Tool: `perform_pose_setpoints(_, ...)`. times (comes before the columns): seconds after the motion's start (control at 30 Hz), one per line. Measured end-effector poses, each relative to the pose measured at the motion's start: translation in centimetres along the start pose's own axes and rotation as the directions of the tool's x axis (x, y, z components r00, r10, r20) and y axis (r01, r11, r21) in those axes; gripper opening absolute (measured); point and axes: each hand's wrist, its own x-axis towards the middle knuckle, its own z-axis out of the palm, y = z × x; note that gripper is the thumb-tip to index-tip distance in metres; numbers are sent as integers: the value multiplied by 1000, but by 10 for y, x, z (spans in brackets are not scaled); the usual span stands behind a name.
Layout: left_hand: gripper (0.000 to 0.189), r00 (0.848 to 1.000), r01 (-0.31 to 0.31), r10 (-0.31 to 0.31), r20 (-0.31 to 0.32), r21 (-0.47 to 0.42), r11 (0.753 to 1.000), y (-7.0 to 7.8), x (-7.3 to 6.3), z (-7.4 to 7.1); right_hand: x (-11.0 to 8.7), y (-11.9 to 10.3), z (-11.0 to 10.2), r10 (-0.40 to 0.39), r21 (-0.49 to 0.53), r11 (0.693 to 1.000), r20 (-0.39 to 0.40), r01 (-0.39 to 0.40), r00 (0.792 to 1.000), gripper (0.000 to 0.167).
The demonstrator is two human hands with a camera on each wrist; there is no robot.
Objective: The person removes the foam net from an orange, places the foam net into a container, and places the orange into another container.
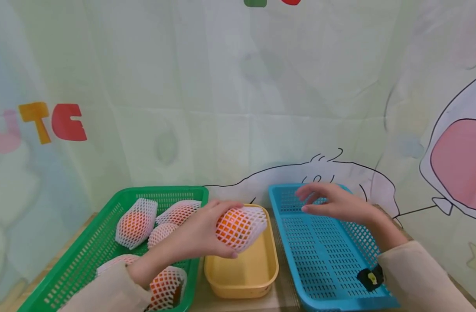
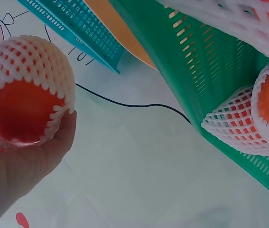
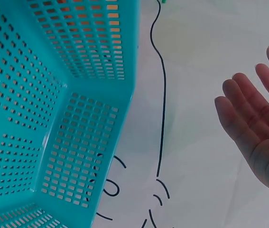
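Above the small yellow basin [image 1: 242, 277], my left hand [image 1: 199, 236] grips an orange-red round fruit [image 1: 238, 227] wrapped in a white foam net. In the left wrist view the fruit's bare orange end [image 2: 25, 111] shows, with thumb and fingers curled round its sides. My right hand [image 1: 335, 203] hovers over the blue basket [image 1: 316, 255], its fingers loosely bent and nothing held. The right wrist view shows that palm [image 3: 262, 128] bare, apart from the basket's wall. In the green basket [image 1: 82, 242] at left lie several netted fruits [image 1: 134, 223], partly hidden by my left forearm.
The green basket, yellow basin and blue basket stand side by side on a table [image 1: 218, 303]. A printed cloth [image 1: 230, 108] with cartoon drawings hangs close behind them. A black band [image 1: 370, 278] with a yellow mark sits at my right sleeve.
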Motion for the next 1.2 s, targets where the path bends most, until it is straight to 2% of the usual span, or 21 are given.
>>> perform_pose_setpoints(0.27,85,1000,-4,4,-6,-27,1000,2,3,0,12,-10,8,-70,19,997,26,70,997,28)
perform_pose_setpoints(0.5,85,1000,9,-10,-2,-34,999,3,4,-1,21,-17,14,-62,26,998,62,60,996,24)
perform_pose_setpoints(0.77,85,1000,1,-1,-1,-53,999,2,4,0,27,-23,20,-86,47,996,94,82,992,21)
perform_pose_setpoints(1.2,84,1000,-20,19,-10,-130,991,5,8,5,33,-34,29,-158,127,981,74,148,985,16)
